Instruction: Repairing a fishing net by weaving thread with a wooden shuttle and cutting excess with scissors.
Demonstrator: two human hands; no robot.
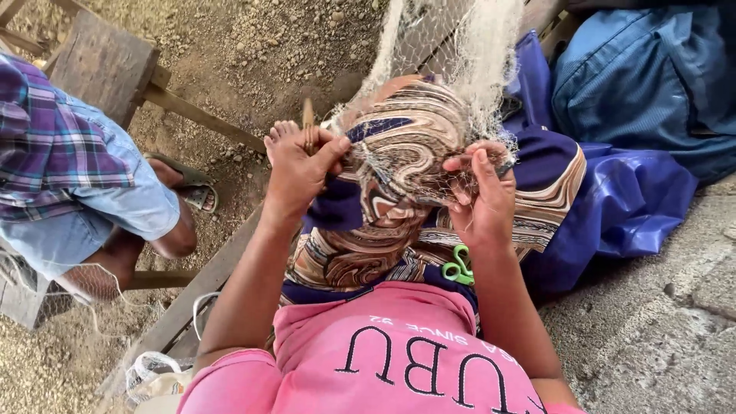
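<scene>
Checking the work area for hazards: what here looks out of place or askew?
Little stands out. The green-handled scissors lie loose in the lap, by the right hand's wrist, and could slip off. The left hand holds a wooden netting needle against the fishing net draped over the knee.

Pink T-shirt (399,360), short sleeves, dark outlined lettering across chest. Wrap skirt (383,230) with swirl print in brown, cream and navy. Both forearms bare; left hand (299,165) and right hand (484,195) ungloved.
</scene>
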